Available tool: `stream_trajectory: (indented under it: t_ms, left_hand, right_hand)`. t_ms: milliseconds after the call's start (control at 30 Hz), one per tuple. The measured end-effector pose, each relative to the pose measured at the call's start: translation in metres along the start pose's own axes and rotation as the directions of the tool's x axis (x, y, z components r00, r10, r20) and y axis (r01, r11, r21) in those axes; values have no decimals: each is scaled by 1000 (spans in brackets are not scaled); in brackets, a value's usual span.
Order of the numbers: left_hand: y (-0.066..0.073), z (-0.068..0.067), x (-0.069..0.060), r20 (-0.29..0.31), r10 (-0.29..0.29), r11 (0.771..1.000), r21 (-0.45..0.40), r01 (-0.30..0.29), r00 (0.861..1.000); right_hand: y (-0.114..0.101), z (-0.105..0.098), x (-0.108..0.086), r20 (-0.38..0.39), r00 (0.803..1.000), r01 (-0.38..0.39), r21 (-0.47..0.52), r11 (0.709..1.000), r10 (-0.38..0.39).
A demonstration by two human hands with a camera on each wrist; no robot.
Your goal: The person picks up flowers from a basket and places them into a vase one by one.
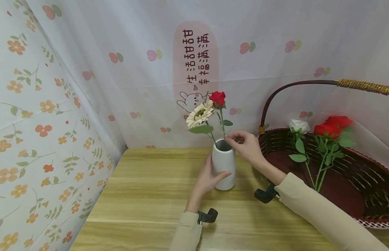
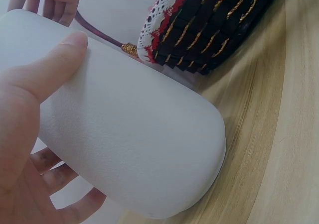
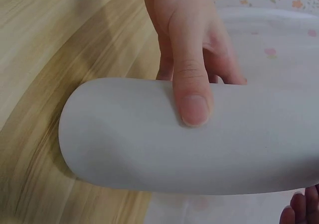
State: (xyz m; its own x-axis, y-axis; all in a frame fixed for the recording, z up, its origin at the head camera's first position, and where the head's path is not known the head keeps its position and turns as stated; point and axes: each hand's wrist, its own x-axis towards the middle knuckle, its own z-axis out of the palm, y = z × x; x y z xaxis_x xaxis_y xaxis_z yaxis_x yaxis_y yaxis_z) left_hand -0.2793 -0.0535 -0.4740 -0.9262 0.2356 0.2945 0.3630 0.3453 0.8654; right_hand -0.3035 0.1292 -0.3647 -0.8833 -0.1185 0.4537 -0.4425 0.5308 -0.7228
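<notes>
A white vase [image 1: 223, 170] stands upright on the wooden table. My left hand [image 1: 207, 177] grips its side, the thumb across the front and the fingers behind, as the left wrist view also shows with the vase [image 2: 134, 119] filling the middle. A cream daisy-like flower [image 1: 200, 115] leans left out of the vase mouth. A red rose [image 1: 218, 99] rises upright beside it, its stem pinched by my right hand [image 1: 246, 146] just at the rim. In the right wrist view, the left hand's thumb [image 3: 193, 92] presses on the vase; the right fingertips show only at the lower right corner.
A dark woven basket [image 1: 367, 167] with a tall arched handle [image 1: 302, 83] stands at the right. In it lie a white rose [image 1: 298, 126] and red roses [image 1: 328, 129]. A printed curtain [image 1: 144, 104] hangs behind the table [image 1: 144, 195], and a floral one [image 1: 40, 139] on the left.
</notes>
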Motion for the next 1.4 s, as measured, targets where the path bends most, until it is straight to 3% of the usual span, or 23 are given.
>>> stream_trajectory:
  t_ms: [367, 800, 1400]
  left_hand:
    - [1, -1, 1, -2, 9, 1000, -9, -9, 1000]
    - [0, 1, 0, -5, -8, 1000, -10, 8, 1000]
    - [-1, 0, 0, -4, -6, 1000, -26, 6, 1000]
  right_hand:
    - [-1, -3, -1, 41, 999, 34, -10, 999, -33]
    - [1, -21, -14, 56, 998, -7, 33, 999, 5]
    - [5, -37, -31, 93, 995, -32, 13, 999, 31]
